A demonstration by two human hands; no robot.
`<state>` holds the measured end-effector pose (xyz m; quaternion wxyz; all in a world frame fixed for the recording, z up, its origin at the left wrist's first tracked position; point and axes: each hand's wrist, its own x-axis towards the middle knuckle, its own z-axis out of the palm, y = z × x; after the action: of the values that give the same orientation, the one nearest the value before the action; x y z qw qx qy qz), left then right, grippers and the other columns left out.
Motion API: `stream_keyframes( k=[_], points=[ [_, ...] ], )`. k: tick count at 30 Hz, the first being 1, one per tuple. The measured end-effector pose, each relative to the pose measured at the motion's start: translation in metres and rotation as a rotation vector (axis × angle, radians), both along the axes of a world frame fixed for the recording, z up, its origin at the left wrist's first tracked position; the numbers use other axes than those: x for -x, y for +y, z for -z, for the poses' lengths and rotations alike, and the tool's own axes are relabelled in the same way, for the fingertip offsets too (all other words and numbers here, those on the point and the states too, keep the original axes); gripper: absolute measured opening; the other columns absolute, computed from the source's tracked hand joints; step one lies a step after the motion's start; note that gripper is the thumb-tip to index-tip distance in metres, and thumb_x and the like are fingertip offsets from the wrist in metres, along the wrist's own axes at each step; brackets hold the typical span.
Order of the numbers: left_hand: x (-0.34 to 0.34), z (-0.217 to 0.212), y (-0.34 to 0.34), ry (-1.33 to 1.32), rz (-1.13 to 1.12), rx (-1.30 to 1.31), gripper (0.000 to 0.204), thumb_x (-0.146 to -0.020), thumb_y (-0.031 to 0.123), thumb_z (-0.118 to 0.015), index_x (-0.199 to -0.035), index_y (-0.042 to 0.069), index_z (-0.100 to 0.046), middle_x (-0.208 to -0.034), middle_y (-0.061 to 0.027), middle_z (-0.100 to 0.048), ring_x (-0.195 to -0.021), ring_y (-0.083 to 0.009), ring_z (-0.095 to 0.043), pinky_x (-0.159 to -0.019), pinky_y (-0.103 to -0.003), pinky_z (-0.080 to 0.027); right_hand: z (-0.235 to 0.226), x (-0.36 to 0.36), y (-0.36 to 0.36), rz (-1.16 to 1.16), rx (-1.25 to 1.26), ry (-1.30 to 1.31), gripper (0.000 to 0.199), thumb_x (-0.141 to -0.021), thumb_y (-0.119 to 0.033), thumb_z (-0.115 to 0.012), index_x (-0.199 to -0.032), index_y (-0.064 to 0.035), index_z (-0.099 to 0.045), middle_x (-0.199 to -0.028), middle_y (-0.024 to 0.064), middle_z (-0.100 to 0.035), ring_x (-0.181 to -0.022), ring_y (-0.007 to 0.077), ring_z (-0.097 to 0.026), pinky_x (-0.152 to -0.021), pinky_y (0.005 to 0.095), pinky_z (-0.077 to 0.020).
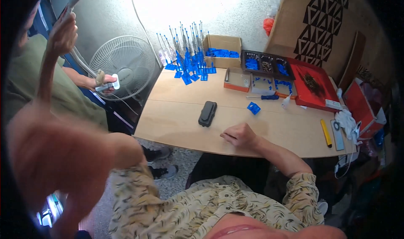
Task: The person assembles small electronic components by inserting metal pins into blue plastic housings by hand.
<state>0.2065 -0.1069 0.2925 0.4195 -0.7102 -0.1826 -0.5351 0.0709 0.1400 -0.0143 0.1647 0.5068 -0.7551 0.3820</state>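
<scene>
My right hand (239, 134) rests closed near the front edge of the wooden table (176, 127). Its fingers are curled, and I cannot make out what, if anything, is between their tips. Ahead and to its left lies a dark grey oblong case (207, 114). A blue plastic piece (253, 108) lies beyond the hand, slightly right. My left hand (63, 159) is raised very close on the left, off the table. Motion smears it, so its fingers cannot be read.
Upright springs on blue bases (187, 56) crowd the far left. Behind are a cardboard box (223, 39), black tray (267, 54) and red tray (303, 96). A screwdriver (269, 97) and yellow knife (326, 133) lie right. Left stand a fan (122, 66) and another person (46, 71).
</scene>
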Motion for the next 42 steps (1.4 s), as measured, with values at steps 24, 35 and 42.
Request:
stream_keyframes(
  k=[24,35,42],
  points=[
    [0.008,0.098,0.039,-0.455,-0.998,0.401,0.027,-0.088,0.014,-0.070,-0.114,0.014,-0.065,-0.097,-0.0135,-0.073,-0.070,-0.0170,-0.071,-0.055,-0.025,-0.054,-0.005,0.022,0.010,0.158,-0.029,-0.235,0.022,-0.090,-0.011,-0.071,-0.072,-0.0008,-0.064,-0.066,0.0190,-0.060,-0.057,0.0356,-0.061,-0.052,0.0408,-0.0474],
    [-0.006,0.108,0.063,-0.430,-0.962,0.316,0.020,-0.080,0.013,-0.072,-0.100,0.013,-0.068,-0.090,-0.0105,-0.070,-0.068,-0.0164,-0.069,-0.056,-0.024,-0.053,-0.006,0.014,0.012,0.141,-0.093,-0.281,0.014,-0.090,-0.011,-0.072,-0.082,-0.0003,-0.069,-0.072,0.0192,-0.064,-0.062,0.0331,-0.065,-0.057,0.0383,-0.0495],
    [0.022,0.155,0.045,-0.706,-1.016,0.852,0.032,-0.076,-0.001,-0.070,-0.106,0.009,-0.070,-0.082,-0.0077,-0.069,-0.064,-0.0153,-0.068,-0.055,-0.030,-0.054,-0.003,0.015,0.012,0.155,-0.045,-0.278,0.014,-0.091,-0.011,-0.071,-0.081,-0.0004,-0.070,-0.070,0.0180,-0.066,-0.060,0.0309,-0.066,-0.055,0.0377,-0.0501]
  ],
)
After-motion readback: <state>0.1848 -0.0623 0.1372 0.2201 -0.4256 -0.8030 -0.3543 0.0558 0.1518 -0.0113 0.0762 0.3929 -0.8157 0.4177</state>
